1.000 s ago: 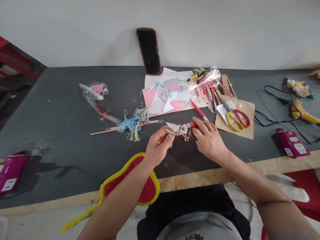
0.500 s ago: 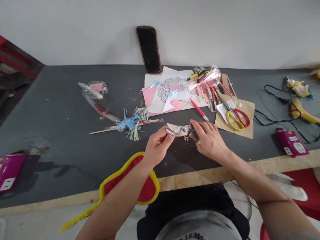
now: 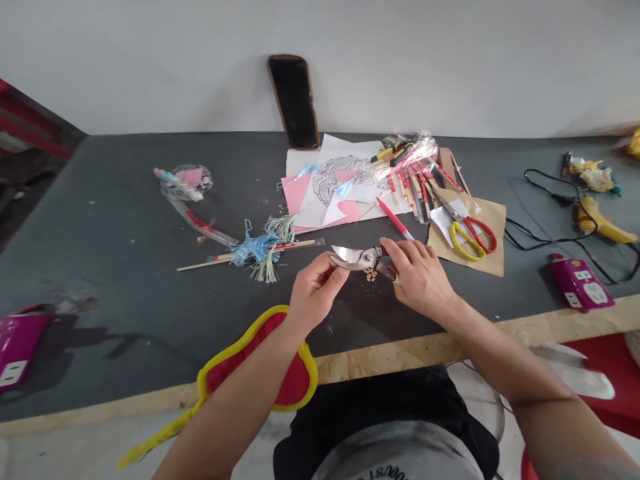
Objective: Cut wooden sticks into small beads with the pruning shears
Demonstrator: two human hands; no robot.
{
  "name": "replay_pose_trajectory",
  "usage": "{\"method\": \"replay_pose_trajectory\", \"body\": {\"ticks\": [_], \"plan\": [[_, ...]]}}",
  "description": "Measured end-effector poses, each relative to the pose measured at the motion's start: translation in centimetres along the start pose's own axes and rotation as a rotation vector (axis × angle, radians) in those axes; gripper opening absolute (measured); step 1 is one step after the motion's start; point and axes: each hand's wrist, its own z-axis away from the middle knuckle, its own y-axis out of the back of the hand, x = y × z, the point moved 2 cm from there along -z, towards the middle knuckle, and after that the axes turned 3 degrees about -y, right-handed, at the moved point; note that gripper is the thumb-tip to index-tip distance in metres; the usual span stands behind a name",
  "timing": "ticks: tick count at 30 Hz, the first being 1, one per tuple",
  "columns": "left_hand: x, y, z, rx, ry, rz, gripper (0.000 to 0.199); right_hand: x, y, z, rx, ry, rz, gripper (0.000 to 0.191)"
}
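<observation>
My right hand (image 3: 423, 275) is wrapped round the handles of the pruning shears (image 3: 369, 257), whose blades point left and stand apart. At the blade tips, my left hand (image 3: 320, 283) pinches with thumb and forefinger; what lies between those fingers is too small to make out. Small tan bits (image 3: 371, 274) are scattered on the table just under the shears. Beneath my left forearm lies a red fan-shaped piece with a yellow padded border (image 3: 311, 370), reaching over the table edge.
Blue tassels (image 3: 255, 249) lie across thin sticks on the left. Behind my hands are a dragon drawing (image 3: 327, 180), a red pen (image 3: 395, 219) and scissors (image 3: 467, 233) on brown paper. A phone (image 3: 295, 100) leans on the wall. Purple boxes (image 3: 581, 283) and a black cable (image 3: 535, 248) lie right.
Both hands and the shears keep almost the same pose. The whole view has shifted very slightly.
</observation>
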Motion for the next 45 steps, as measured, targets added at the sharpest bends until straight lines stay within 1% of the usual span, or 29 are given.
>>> {"method": "replay_pose_trajectory", "body": {"ticks": [2, 4, 7, 9, 11, 14, 19, 26, 28, 31, 34, 37, 40, 45], "plan": [[0.1, 0.1, 0.1, 0.022, -0.012, -0.024, 0.03, 0.0, -0.1, -0.1, 0.003, 0.021, -0.017, 0.06], [-0.3, 0.2, 0.2, 0.021, -0.001, 0.006, 0.03, -0.1, -0.2, -0.1, -0.015, 0.05, -0.033, 0.063], [-1.1, 0.3, 0.3, -0.036, 0.055, 0.137, 0.03, -0.1, -0.2, 0.0, -0.052, 0.087, -0.025, 0.063], [-1.3, 0.3, 0.3, -0.08, 0.087, 0.213, 0.031, 0.0, -0.2, 0.0, -0.047, 0.088, -0.005, 0.062], [-1.2, 0.2, 0.2, -0.093, 0.1, 0.251, 0.03, 0.0, -0.2, 0.1, -0.025, 0.078, 0.005, 0.061], [-0.6, 0.0, -0.1, -0.077, 0.143, 0.306, 0.032, 0.0, -0.4, 0.2, -0.022, 0.075, -0.022, 0.063], [0.1, -0.4, -0.2, -0.046, 0.226, 0.387, 0.035, 0.0, -0.9, 0.3, -0.106, 0.052, -0.094, 0.073], [-0.4, -0.4, 0.1, -0.058, 0.296, 0.409, 0.037, -0.1, -0.8, 0.4, -0.174, 0.02, -0.083, 0.067], [-0.8, -0.2, 0.0, -0.063, 0.268, 0.363, 0.038, -0.1, -0.7, 0.3, -0.173, 0.011, -0.069, 0.066], [-0.9, 0.1, -0.2, -0.061, 0.174, 0.212, 0.037, 0.0, -0.6, 0.0, -0.14, -0.005, -0.038, 0.067], [-0.3, 0.4, -0.3, -0.027, 0.08, 0.015, 0.034, 0.1, -0.5, -0.2, -0.106, -0.006, -0.028, 0.069], [0.5, 0.5, -0.2, 0.0, 0.006, -0.117, 0.033, 0.2, -0.6, -0.1, -0.098, 0.037, -0.092, 0.067], [0.6, 0.5, 0.1, -0.026, -0.024, -0.11, 0.032, 0.2, -0.5, 0.1, -0.11, 0.087, -0.169, 0.067], [-0.2, 0.6, 0.4, -0.054, -0.04, -0.038, 0.029, 0.4, -0.3, 0.3, -0.153, 0.119, -0.22, 0.075]]}}
